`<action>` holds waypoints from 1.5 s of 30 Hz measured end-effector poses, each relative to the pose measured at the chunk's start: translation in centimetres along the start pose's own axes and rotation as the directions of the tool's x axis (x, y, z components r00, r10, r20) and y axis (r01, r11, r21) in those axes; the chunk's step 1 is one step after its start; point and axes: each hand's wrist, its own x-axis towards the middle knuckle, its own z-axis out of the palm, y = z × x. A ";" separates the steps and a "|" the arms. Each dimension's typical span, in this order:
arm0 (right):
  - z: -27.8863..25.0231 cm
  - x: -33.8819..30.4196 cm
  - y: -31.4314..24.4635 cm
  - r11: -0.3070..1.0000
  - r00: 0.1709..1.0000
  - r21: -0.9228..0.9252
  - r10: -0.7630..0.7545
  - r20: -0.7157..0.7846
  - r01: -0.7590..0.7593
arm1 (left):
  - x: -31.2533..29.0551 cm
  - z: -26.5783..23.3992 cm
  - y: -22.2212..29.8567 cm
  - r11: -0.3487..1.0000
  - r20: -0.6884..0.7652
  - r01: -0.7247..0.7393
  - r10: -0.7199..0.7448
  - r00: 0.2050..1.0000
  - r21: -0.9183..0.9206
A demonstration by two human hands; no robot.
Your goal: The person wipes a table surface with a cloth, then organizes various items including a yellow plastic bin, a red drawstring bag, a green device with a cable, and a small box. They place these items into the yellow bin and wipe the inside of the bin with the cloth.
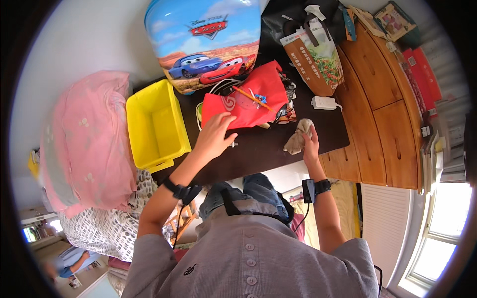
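My right hand [311, 144] grips a crumpled beige-grey cloth [298, 137] above the right part of a dark brown tabletop [248, 158]. At the near edge of a red fabric bag [243, 111], my left hand [214, 137] is open, its fingers apart and nothing in them. Whether its fingertips touch the bag I cannot tell. An orange pencil [244, 95] with a small blue piece [260, 99] beside it lies on top of the red bag. Part of a small pale object [233, 144] shows beside my left thumb.
A yellow plastic bin [183, 130] stands at the left, beside a pink fabric bundle [89, 144]. Behind the red bag rises a cartoon-car suitcase [203, 30]. At the back right are a shopping bag [315, 64], a white adapter [324, 103] and wooden drawers [370, 94].
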 end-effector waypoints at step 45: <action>20.0 2.7 -17.9 0.004 0.194 -0.365 -0.852 0.486 0.931 | 3.3 -18.9 1.0 0.596 -0.457 -0.128 -0.442 0.772 -0.793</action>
